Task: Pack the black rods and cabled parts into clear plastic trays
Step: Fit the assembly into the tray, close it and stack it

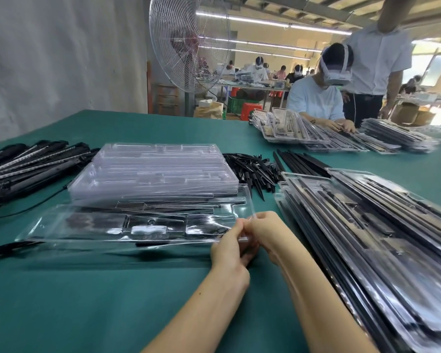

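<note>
The left hand point(228, 248) and right hand point(266, 231), fingers point(261, 220) curled, pinch the right end of the long clear plastic tray point(92, 226), which could flex there and spill its thin black rods point(163, 208).

Two slim bare forearms, with bare left hand point(229, 248) and bare right hand point(263, 231).
</note>
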Available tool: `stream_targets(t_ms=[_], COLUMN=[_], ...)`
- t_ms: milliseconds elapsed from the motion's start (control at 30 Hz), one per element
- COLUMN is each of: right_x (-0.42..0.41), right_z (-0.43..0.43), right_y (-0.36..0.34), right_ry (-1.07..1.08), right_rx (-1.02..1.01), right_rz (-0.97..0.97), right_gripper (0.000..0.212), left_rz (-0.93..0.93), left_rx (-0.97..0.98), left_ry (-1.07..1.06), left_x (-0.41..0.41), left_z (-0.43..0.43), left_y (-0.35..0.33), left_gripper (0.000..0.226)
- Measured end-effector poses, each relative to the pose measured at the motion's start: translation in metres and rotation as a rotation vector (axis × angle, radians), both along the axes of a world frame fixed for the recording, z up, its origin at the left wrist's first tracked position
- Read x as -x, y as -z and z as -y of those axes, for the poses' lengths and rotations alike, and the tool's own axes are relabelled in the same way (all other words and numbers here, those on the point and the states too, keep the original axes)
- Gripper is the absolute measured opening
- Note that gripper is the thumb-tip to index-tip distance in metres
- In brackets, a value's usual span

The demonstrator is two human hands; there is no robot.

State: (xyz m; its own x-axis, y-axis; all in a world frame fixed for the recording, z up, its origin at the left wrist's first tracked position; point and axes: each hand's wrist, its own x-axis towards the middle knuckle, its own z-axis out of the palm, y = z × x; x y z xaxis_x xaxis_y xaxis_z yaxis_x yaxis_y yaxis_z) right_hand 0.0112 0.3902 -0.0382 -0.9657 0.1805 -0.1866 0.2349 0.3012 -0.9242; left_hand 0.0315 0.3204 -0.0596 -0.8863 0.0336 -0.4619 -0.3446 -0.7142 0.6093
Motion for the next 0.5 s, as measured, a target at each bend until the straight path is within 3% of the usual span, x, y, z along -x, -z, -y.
stream_targets(t_ms=[233, 500], right_x=[-0.0015, 0.0028], right_z=[0.0029, 0.009], right_y=[0.0003, 0.006], right_ry=[0.062, 0.174], right_rx=[0.133, 0.131], right_rz=[0.001, -0.017], right_gripper=[0.028, 0.028], left_rz=[0.014, 0.03], left_rx=[-0.017, -0.031], left_ry=[-0.012, -0.019], left_x=[0.0008, -0.0009], left_z=[-0.0002, 0.0], left_y=[-0.0022, -0.0045], left_gripper=[0.011, 0.007])
